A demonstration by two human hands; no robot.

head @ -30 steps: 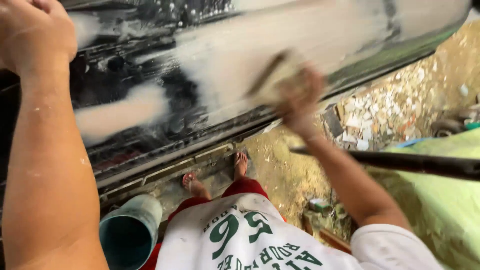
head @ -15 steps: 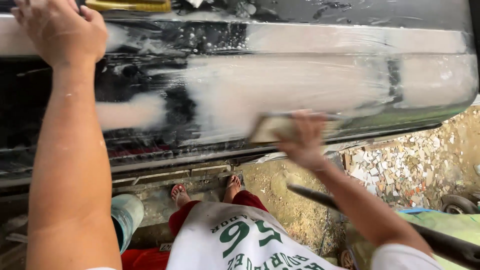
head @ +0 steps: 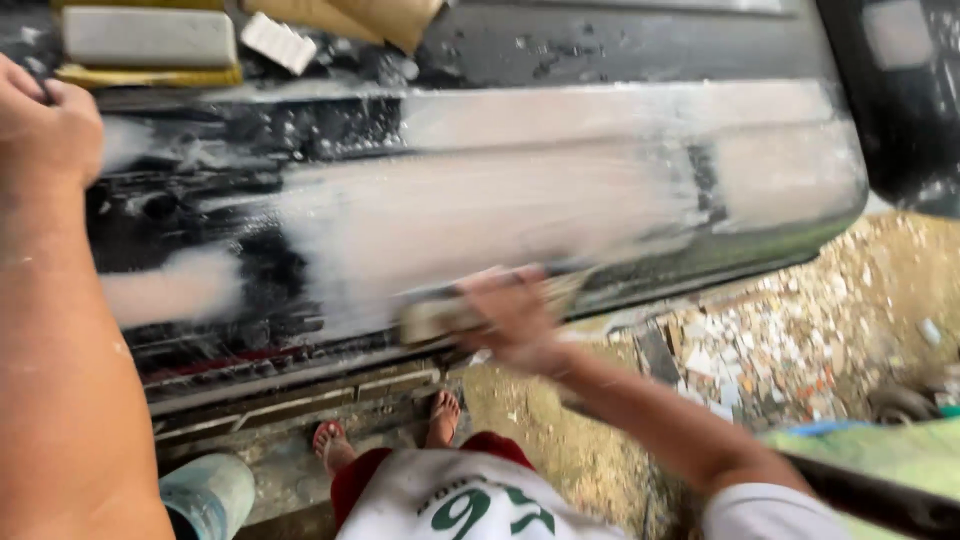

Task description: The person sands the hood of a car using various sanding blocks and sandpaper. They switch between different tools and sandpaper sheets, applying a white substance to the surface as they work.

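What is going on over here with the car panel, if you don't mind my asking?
A person is rubbing a flat sanding block along the lower part of a dark car body panel with the right hand. The panel is smeared with wide patches of pale filler and looks wet. The left hand is braced against the panel's upper edge. A pale bucket stands on the ground by the person's sandalled feet.

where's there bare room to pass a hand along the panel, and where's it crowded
Free: the pale sanded band of the panel, between the left hand and the panel's right end, above the right hand holding the sanding block. Crowded: the top ledge at left, with a white block, a small white piece and folded sandpaper.
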